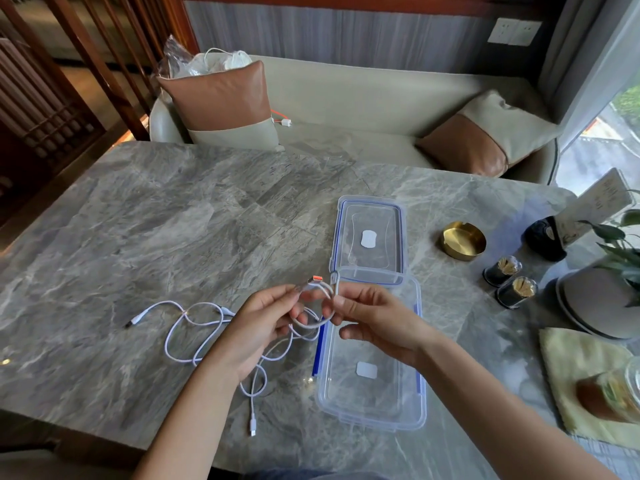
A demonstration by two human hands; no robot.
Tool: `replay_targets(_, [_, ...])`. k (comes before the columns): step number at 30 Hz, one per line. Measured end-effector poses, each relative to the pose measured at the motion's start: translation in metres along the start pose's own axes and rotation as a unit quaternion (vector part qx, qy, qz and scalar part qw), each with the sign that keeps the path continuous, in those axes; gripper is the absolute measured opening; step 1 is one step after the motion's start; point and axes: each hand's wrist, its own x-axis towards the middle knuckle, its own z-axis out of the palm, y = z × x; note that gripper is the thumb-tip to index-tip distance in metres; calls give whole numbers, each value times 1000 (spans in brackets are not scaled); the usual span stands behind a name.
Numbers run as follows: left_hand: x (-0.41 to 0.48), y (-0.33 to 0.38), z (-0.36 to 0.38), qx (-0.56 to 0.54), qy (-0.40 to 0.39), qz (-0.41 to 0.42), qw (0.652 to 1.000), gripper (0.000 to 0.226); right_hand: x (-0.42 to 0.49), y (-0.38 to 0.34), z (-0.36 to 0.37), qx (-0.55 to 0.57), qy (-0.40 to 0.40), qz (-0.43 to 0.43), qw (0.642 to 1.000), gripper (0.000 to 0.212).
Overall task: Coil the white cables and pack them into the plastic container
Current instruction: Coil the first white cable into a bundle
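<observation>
Thumb and fingertips (294,299) of the left hand (263,323) pinch the left side of a small coil of white cable (325,291), while the thumb and forefinger of the right hand (377,323) pinch its right side, the other right fingers curling loosely below; both hands hold the coil in the air between them, just above the near-left edge of the open plastic container (408,403). An orange-tipped plug (317,279) sticks up from the top of the coil, with a second plug end beside it. From under the left hand the remaining loose white cables (225,310) trail in tangled loops across the grey marble table (138,220), one plug lying far left and another near the table's front edge. The container lies lengthwise with a white label on its floor and blue clips on its sides; its clear lid (370,216) lies flat just beyond it, touching or overlapping the far rim. To the right stand a brass ashtray (464,240), two dark toothpick holders (509,280), a potted plant (620,251), and a glass jar (609,393) on a yellow cloth (571,362). Beyond the table a pale sofa (363,98) carries brown-and-cream cushions (221,105)
</observation>
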Motion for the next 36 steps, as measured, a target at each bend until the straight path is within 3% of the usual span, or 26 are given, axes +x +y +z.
replay_targets(2, [-1, -1, -2, 15, -11, -2, 1000, 25, 1, -5, 1, -105, 1, -13, 994, 14])
replay_targets(5, [-1, 1, -5, 22, -23, 7, 999, 23, 3, -11, 2, -174, -9, -23, 984, 14])
replay_targets(11, [3, 11, -11, -5, -25, 27, 999, 25, 1, -24, -4, -184, -27, -4, 983, 13])
replay_targets(14, [11, 24, -17, 96, -12, 119, 988, 26, -2, -27, -5, -189, -62, 22, 980, 12])
replay_targets(16, [17, 34, -13, 156, -110, 158, 969, 33, -3, -28, -3, -193, -91, 35, 976, 11])
replay_targets(18, [24, 40, -6, 200, -215, 132, 947, 35, -3, -30, -2, -195, -112, 43, 974, 11])
replay_targets(20, [30, 40, 0, 242, -246, 96, 934, 29, -4, -31, -4, -205, -110, 46, 972, 11])
replay_targets(27, [28, 19, -19, 318, -90, 139, 933, 19, -10, -27, -25, -198, -2, 13, 980, 10])
replay_targets(32, [6, 6, -15, 219, -72, 93, 969, 27, -4, -18, -22, -148, 47, -29, 987, 11])
replay_targets(36, [-3, -9, -1, 56, 12, 33, 998, 17, 1, -10, -14, -95, 79, -49, 991, 12])
